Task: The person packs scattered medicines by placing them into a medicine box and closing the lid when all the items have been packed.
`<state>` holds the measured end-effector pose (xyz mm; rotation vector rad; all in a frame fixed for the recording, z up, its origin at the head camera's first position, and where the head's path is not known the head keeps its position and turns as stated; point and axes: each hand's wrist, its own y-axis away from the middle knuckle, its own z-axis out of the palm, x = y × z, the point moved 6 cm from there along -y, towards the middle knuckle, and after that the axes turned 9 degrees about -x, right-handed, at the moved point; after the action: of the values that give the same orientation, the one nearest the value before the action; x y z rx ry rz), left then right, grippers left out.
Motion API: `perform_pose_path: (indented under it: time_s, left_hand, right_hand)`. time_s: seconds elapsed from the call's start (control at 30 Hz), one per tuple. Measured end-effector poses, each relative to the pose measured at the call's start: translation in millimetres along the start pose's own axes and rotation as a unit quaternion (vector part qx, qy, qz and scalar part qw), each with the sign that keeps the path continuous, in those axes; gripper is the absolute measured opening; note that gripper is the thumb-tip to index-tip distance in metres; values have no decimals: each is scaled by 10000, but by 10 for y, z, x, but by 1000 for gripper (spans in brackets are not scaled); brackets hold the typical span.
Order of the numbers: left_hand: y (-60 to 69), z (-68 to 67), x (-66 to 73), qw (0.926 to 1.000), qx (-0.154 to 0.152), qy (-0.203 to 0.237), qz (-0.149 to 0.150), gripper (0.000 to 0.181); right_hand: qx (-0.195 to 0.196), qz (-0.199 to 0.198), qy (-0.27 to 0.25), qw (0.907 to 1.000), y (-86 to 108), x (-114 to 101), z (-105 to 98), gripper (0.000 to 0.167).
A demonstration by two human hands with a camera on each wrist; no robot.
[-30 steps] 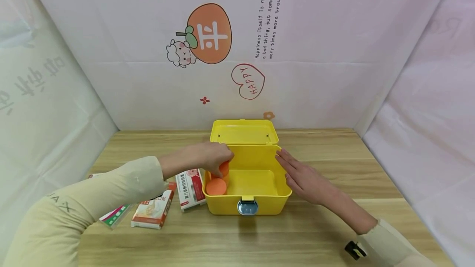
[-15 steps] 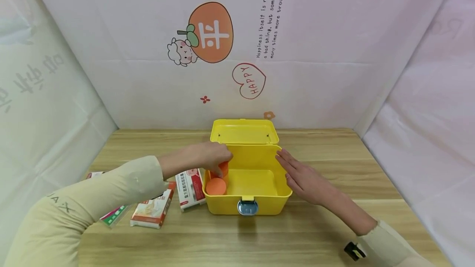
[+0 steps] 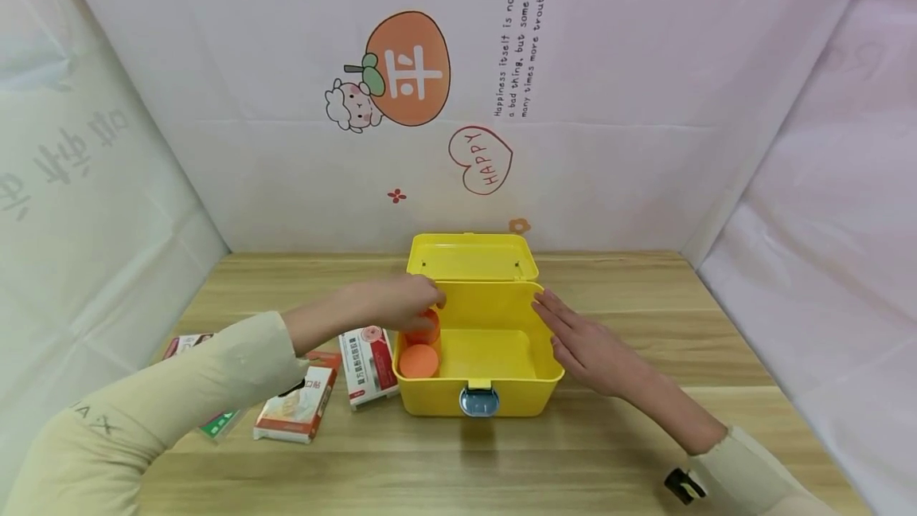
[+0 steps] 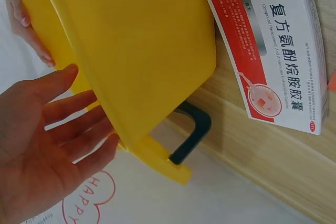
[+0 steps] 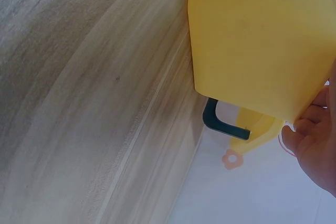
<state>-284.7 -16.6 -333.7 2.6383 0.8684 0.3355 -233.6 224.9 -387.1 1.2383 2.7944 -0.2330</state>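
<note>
A yellow lidded storage box (image 3: 509,398) stands with its lid (image 3: 473,257) swung back. Inside its left end are two orange round containers, a front one (image 3: 419,361) and a rear one (image 3: 424,331) partly behind my left fingers. My left hand (image 3: 404,301) hovers over the box's left rim; in the left wrist view its fingers (image 4: 79,129) are spread and relaxed, with nothing gripped. My right hand (image 3: 595,349) rests against the right rim with fingers straight. In the right wrist view, that hand (image 5: 317,140) is partly cut off by the frame edge.
Left of the yellow box lies a white and red capsule carton (image 4: 273,51). Further left are an orange and white carton (image 3: 295,406) and a green-edged packet (image 3: 220,424), partly under my left sleeve. A printed white cloth (image 3: 595,150) rises behind the wooden table (image 3: 458,468).
My left fingers have let go of the rear orange container, and the hand has drawn slightly left and up. My right hand stays on the rim.
</note>
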Motion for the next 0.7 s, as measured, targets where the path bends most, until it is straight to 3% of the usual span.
perform_pose_path:
  time_s: [0.13, 0.27, 0.7]
  left_hand:
    - [108, -54, -29, 9983, 518, 146, 213, 31]
    - [216, -90, -58, 9958, 811, 311, 290, 32]
    - [452, -128, -225, 9850, 1636, 524, 141, 32]
  right_hand:
    - [58, -44, 47, 10000, -4, -12, 6, 54]
    - [-58, 55, 48, 10000, -3, 3, 20, 54]
    - [-54, 46, 61, 10000, -11, -1, 13, 55]
